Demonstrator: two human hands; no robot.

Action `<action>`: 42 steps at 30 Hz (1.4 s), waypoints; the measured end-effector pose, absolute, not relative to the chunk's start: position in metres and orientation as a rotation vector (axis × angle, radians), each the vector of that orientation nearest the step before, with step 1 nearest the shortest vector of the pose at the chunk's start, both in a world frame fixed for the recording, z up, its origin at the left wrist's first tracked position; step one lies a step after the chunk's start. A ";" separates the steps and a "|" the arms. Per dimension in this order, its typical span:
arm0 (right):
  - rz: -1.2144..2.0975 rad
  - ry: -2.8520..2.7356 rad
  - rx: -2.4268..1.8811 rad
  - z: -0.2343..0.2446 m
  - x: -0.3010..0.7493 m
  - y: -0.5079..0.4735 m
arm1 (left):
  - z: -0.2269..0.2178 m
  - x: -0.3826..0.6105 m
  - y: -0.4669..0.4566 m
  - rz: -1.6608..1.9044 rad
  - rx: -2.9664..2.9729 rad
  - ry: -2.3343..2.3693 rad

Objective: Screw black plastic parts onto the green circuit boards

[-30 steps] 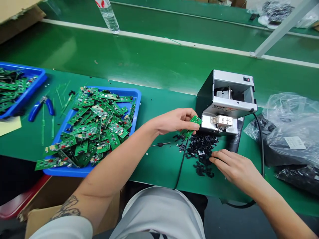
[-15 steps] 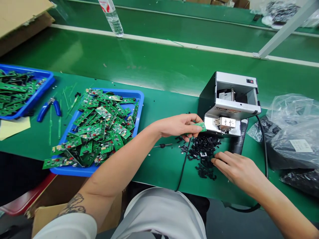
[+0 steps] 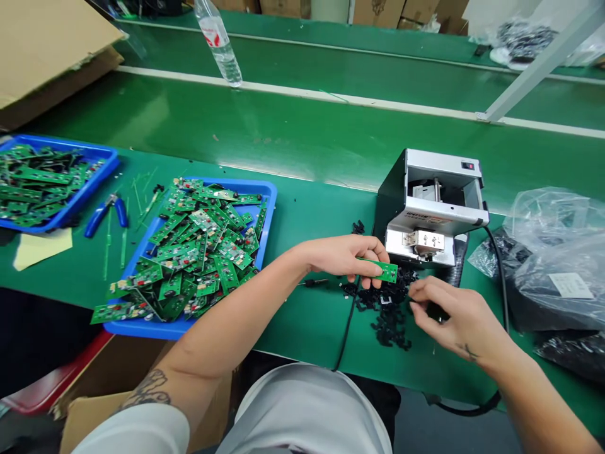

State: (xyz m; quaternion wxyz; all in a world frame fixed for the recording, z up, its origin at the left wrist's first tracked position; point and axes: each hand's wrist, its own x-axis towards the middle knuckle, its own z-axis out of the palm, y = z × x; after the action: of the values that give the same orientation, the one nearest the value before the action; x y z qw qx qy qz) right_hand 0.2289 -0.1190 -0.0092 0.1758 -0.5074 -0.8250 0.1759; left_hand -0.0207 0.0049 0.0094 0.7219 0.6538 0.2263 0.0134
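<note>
My left hand [image 3: 352, 255] is closed on a small green circuit board [image 3: 388, 272], thumb on top. The board hangs over a pile of small black plastic parts [image 3: 391, 326], just in front of a silver and black benchtop machine [image 3: 442, 214]. To the right of the pile, my right hand [image 3: 460, 315] has its thumb and fingers pinched together. Whatever lies between those fingertips is too small to make out. A screwdriver-like tool [image 3: 314, 283] lies under my left wrist.
Blue trays [image 3: 270, 217] [image 3: 111, 165] heaped with circuit boards stand at the left, with blue-handled cutters [image 3: 108, 214] between them. Clear plastic bags [image 3: 553, 252] lie at the right. A black cable [image 3: 347, 340] crosses the bench. A water bottle [image 3: 220, 47] stands farther back.
My left hand has drawn the circuit board down and slightly right, away from the machine. My right hand has lifted off the black parts, its fingers now pinched. The view has shifted slightly.
</note>
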 end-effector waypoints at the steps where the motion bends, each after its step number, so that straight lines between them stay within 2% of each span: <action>1: 0.634 -2.177 -1.461 -0.009 0.226 -0.116 | 0.009 -0.020 0.004 0.024 1.447 0.498; 6: 1.040 -1.469 -1.485 -0.012 0.205 -0.102 | 0.007 -0.020 0.004 0.079 1.465 0.487; 14: 1.157 -1.065 -1.312 -0.020 0.184 -0.097 | 0.004 -0.018 0.005 0.210 1.417 0.494; 22: 1.331 -0.991 -1.194 -0.036 0.191 -0.098 | 0.006 -0.015 0.000 0.272 1.449 0.470; 35: 1.285 -0.930 -1.147 -0.047 0.192 -0.101 | 0.010 -0.013 -0.003 0.303 1.499 0.423; 42: 1.343 -0.876 -1.143 -0.038 0.185 -0.098 | 0.013 -0.013 -0.008 0.329 1.661 0.512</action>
State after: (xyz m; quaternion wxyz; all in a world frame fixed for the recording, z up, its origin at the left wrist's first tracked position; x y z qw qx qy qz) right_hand 0.1847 -0.0984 -0.0379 0.5533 -0.4836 -0.3706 0.5680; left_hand -0.0132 -0.0079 0.0133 0.6338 0.7262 0.2240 0.1438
